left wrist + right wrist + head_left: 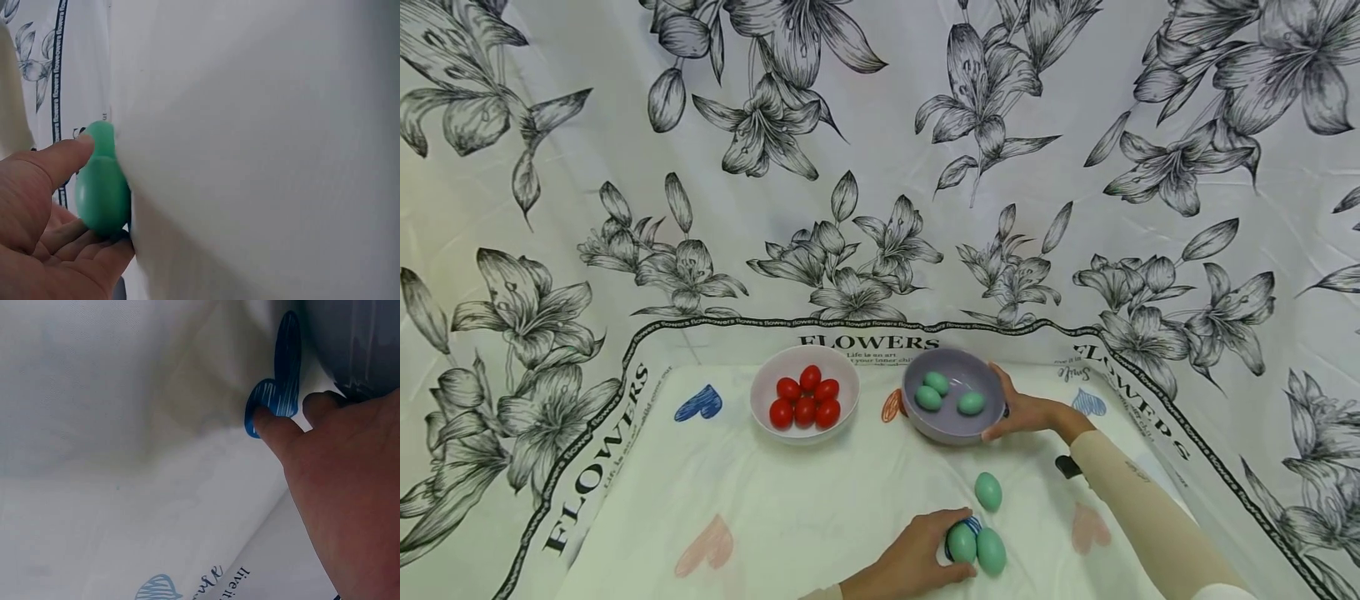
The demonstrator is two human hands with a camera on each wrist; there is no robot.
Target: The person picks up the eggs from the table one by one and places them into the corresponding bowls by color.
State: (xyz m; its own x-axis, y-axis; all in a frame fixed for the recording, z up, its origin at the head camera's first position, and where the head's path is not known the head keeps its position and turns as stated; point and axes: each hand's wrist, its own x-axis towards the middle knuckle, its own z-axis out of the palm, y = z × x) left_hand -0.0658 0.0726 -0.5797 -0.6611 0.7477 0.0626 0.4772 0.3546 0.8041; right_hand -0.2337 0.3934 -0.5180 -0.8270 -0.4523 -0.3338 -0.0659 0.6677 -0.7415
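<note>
My left hand [917, 557] reaches around a green egg [962, 544] on the cloth, its thumb and fingers on opposite sides of it. Touching or very close to that egg on the right is a second green egg [992, 551]. Farther back lies another green egg [988, 492]. In the left wrist view, the thumb and fingers of my left hand [47, 219] frame a green egg [103, 197]. My right hand [1026, 410] grips the right side of a purple bowl [951, 432], which contains 3 green eggs [972, 403]. In the right wrist view, the bowl [359, 344] is only partly visible.
Left of the purple bowl stands a white bowl [805, 354] with several red eggs [805, 410]. The white cloth [790, 500] carries printed hearts and lettering. Behind the bowls rises a floral curtain [880, 167].
</note>
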